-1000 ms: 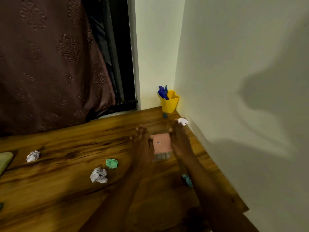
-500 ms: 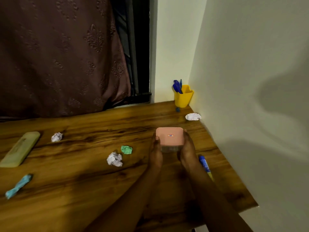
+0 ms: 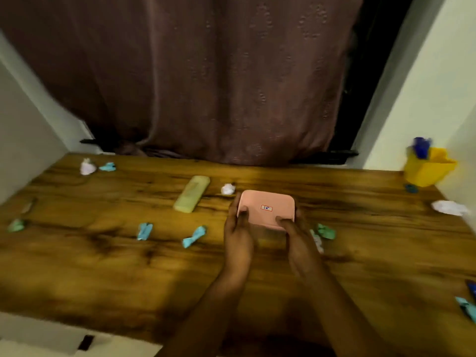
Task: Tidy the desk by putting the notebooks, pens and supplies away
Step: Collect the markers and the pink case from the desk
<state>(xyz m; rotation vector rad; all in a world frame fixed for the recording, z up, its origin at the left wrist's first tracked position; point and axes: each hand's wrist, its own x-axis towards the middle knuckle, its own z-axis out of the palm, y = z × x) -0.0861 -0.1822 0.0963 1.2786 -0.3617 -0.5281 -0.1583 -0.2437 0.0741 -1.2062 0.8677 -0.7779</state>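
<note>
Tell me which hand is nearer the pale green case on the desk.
Left. The left hand grips the left edge of the pink box, just right of the pale green case; the right hand holds the box's other edge, farther away.

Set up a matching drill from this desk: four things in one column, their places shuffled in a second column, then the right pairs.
Things
1. pink box
2. yellow cup
3. pale green case
4. pale lilac paper ball

Places
A. lying flat on the desk, left of the pink box
B. far right corner of the desk, with blue pens inside
C. held between the left hand and the right hand
D. far left corner of the desk, beside a blue scrap

Pairs: 1-C, 2-B, 3-A, 4-D
</note>
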